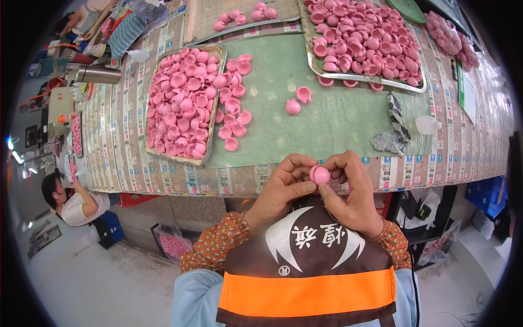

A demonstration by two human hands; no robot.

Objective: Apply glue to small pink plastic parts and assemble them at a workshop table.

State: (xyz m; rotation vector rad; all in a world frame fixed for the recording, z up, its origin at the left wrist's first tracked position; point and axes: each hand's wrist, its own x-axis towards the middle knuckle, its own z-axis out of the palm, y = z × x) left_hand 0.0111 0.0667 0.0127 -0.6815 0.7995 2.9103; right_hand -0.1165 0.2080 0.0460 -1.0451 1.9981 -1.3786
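At the table's near edge, a small pink plastic ball-shaped piece [320, 175] with a seam round it is pinched between my two hands. My left hand [289, 182] grips its left side with thumb and fingers. On the other side my right hand [351, 191] holds it with thumb and curled index finger. Ahead of my hands, a rounded pink piece [293, 107] and an open pink half shell [304, 95] lie on the green mat [272, 125]. Loose pink shells [235, 117] spread along the mat's left side, by a heaped tray [215, 131].
A second tray [370, 83] heaped with pink shells stands at the back right. Beyond the mat lies another tray [207, 35] with several pieces. Crumpled dark plastic [393, 136] and a white squeeze bottle [427, 125] sit right. A steel flask [98, 74] lies left; other people work beyond.
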